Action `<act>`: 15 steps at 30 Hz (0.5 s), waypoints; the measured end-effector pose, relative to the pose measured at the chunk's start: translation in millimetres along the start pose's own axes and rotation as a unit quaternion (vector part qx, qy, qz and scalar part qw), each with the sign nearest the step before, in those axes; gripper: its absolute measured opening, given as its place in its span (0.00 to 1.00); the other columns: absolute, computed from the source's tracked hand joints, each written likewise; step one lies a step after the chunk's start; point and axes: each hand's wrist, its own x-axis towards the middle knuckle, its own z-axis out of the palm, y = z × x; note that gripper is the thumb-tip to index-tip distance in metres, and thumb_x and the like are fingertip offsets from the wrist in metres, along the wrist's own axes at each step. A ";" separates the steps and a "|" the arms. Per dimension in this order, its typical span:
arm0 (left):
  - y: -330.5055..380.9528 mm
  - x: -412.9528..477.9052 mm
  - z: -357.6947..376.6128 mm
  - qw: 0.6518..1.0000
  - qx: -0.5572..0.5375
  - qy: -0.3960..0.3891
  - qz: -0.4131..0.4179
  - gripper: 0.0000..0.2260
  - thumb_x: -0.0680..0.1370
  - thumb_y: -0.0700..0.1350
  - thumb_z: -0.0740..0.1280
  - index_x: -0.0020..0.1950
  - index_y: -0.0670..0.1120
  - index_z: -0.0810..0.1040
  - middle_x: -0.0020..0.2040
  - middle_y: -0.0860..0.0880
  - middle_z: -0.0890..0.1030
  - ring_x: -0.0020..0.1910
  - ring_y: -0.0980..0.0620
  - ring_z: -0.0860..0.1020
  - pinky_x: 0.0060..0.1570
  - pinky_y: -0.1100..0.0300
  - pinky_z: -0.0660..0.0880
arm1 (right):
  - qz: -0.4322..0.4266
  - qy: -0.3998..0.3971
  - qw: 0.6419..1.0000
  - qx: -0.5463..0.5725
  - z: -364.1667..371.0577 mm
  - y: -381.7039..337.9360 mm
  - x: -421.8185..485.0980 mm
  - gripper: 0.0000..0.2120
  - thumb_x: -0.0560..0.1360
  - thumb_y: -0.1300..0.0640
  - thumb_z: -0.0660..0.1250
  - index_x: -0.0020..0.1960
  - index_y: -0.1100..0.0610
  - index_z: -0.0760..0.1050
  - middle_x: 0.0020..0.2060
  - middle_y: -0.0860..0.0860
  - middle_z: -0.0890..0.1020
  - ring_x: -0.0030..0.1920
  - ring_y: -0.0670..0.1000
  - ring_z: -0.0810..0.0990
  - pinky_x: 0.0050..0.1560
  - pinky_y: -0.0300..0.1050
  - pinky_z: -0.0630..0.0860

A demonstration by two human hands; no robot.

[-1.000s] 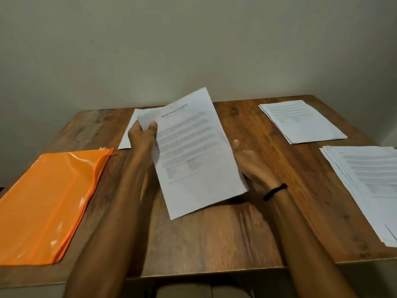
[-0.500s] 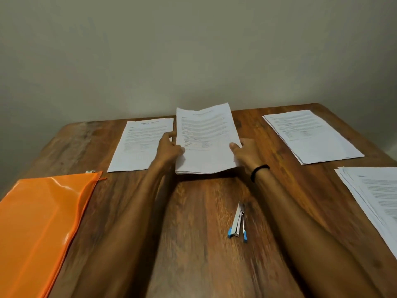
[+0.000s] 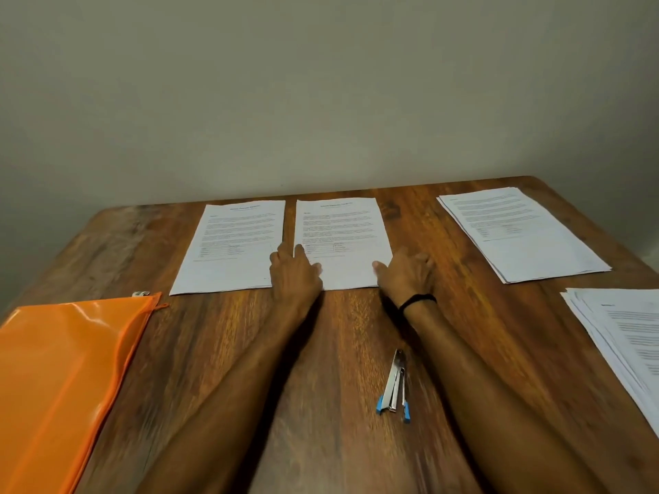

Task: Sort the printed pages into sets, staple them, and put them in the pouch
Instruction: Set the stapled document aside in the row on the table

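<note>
Left hand (image 3: 294, 276): fingers (image 3: 285, 249) nearly straight, laid on the near-left corner of the middle set of white printed pages (image 3: 342, 229). One fingertip reaches into the thin gap toward the left set of white printed pages (image 3: 231, 244). It holds nothing and only presses.

Right hand (image 3: 406, 272): thumb on the near-right corner of the same set, other fingers loosely bent just off its right edge. No grip visible. The set lies flat on the brown wooden desk (image 3: 321, 351).

Slim silver stapler with blue ends (image 3: 394, 386): nearer the person than the fingers, between the forearms, untouched.

Orange plastic zip pouch (image 3: 60, 379): well left of the left fingers and nearer.

Right of the right fingers are two more piles: a far white paper stack (image 3: 520, 233) and a near, fanned white paper stack (image 3: 627, 336) running out of view.

Looks like the sorting stage; I can't see any staple.

Risks:
- The gap beside the left fingers is narrow. A sideways pull-back could drag the left set or skew the top sheet, leaving the corners off when stapling.
- The forearms straddle the stapler, so a careless withdrawal could knock it.
- The fanned stack is loose, and a right-arm sweep could shuffle it or mix the sets.
</note>
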 end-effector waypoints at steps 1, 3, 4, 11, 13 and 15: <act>-1.8 -7.3 2.7 1.000 0.000 -0.007 0.008 0.22 0.80 0.54 0.67 0.71 0.45 0.71 0.73 0.43 0.69 0.69 0.44 0.68 0.67 0.50 0.69 | 0.007 -0.026 0.999 -0.019 -5.7 2.5 -9.6 0.33 0.76 0.36 0.66 0.70 0.59 0.69 0.65 0.61 0.72 0.64 0.61 0.73 0.61 0.54 0.73; -3.8 -21.3 9.4 0.999 0.010 -0.031 0.018 0.23 0.81 0.57 0.64 0.71 0.46 0.71 0.74 0.43 0.68 0.71 0.43 0.66 0.69 0.46 0.68 | -0.012 -0.098 0.994 -0.051 -18.5 8.1 -35.5 0.36 0.72 0.31 0.67 0.68 0.55 0.71 0.63 0.57 0.75 0.59 0.58 0.77 0.60 0.51 0.76; -4.3 -27.7 12.4 0.999 0.017 -0.039 0.023 0.23 0.81 0.58 0.62 0.71 0.46 0.71 0.74 0.43 0.69 0.71 0.43 0.66 0.69 0.45 0.68 | -0.031 -0.142 0.987 -0.069 -24.6 9.9 -50.0 0.36 0.71 0.31 0.67 0.69 0.54 0.71 0.63 0.56 0.76 0.59 0.58 0.77 0.60 0.51 0.77; -6.4 -43.6 17.6 0.999 0.010 -0.028 0.028 0.24 0.83 0.58 0.56 0.72 0.45 0.70 0.74 0.42 0.69 0.71 0.44 0.67 0.70 0.46 0.68 | 0.075 -0.245 0.964 -0.068 -18.8 8.9 -111.5 0.46 0.72 0.54 0.77 0.76 0.62 0.49 0.64 0.60 0.75 0.62 0.60 0.78 0.62 0.51 0.78; -7.6 -42.9 18.6 0.999 0.014 -0.028 0.025 0.24 0.82 0.59 0.56 0.72 0.46 0.70 0.74 0.43 0.70 0.71 0.44 0.67 0.69 0.46 0.70 | 0.085 -0.211 0.974 -0.021 -14.1 2.5 -105.8 0.42 0.73 0.59 0.75 0.76 0.61 0.51 0.62 0.60 0.77 0.59 0.59 0.79 0.57 0.48 0.79; -8.4 -42.2 19.0 0.999 0.017 -0.031 0.021 0.24 0.82 0.60 0.55 0.73 0.47 0.69 0.74 0.44 0.69 0.72 0.44 0.67 0.69 0.46 0.70 | 0.066 -0.146 0.987 0.006 -16.4 -7.0 -96.5 0.32 0.76 0.59 0.72 0.74 0.61 0.60 0.60 0.59 0.78 0.57 0.57 0.80 0.53 0.46 0.78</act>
